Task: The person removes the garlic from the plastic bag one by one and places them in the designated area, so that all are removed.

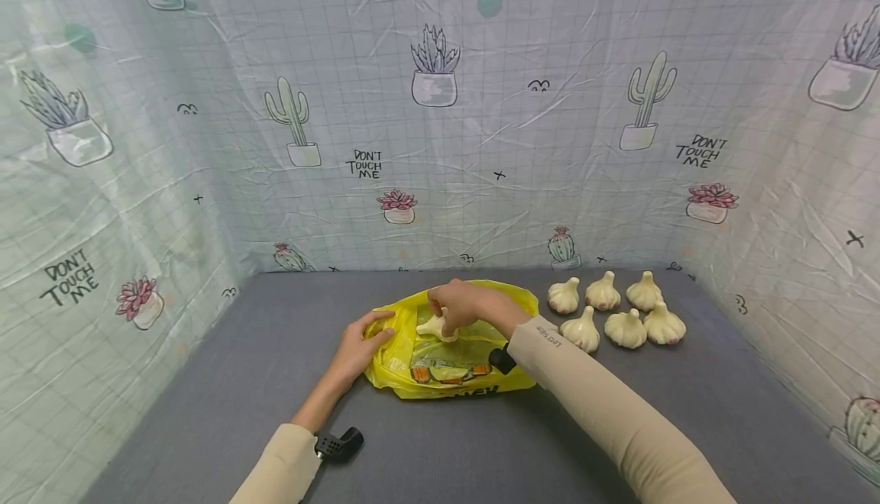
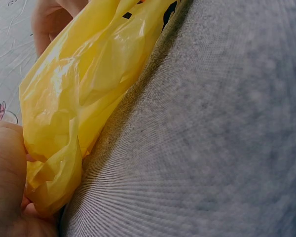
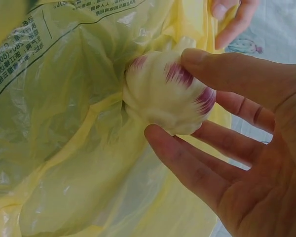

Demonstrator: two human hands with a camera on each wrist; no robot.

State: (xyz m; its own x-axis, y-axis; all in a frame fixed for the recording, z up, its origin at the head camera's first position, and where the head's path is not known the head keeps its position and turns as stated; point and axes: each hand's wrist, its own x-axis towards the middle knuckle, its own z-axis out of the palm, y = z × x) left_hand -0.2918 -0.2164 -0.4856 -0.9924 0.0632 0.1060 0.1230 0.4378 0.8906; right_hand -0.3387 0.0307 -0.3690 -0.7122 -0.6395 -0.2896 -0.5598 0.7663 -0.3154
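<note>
A yellow plastic bag [image 1: 447, 391] lies on the table with its mouth open and black and orange print on its side. My left hand [image 1: 357, 342] grips the bag's left edge, the film bunched between thumb and fingers in the left wrist view. Inside the bag's mouth, my right hand [image 1: 464, 303] holds a garlic bulb [image 3: 163, 94] by thumb and fingertips. The bulb is cream white with purple streaks, and in the head view the fingers partly cover it. Thin bag film with printed lettering spreads behind the bulb in the right wrist view.
Several more garlic bulbs [image 1: 626, 328] stand in two rows on the grey table [image 1: 275, 359], right of the bag. A patterned curtain [image 1: 481, 137] encloses the table at the back and sides. Each wrist carries a black device [image 1: 338, 444].
</note>
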